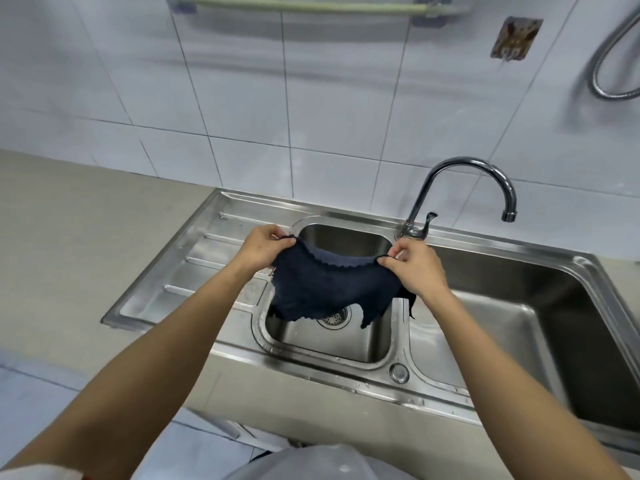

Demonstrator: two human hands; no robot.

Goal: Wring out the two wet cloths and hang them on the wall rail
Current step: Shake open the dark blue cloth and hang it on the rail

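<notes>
Two hands: both up over the small basin, arms stretched forward
Surface: steel sink (214, 216) with drainboard left, set in a beige table (69, 209); faucet (460, 192) behind
Room: white tiled wall, wall rail (311, 5) at top, metal hose (609, 53) right
Writing: none readable
Left hand (261, 249): fingers pinch cloth's left top corner
Right hand (417, 266): fingers pinch right top corner
Dark cloth (329, 289): spread between hands, hanging above the drain; only one cloth in view
</notes>
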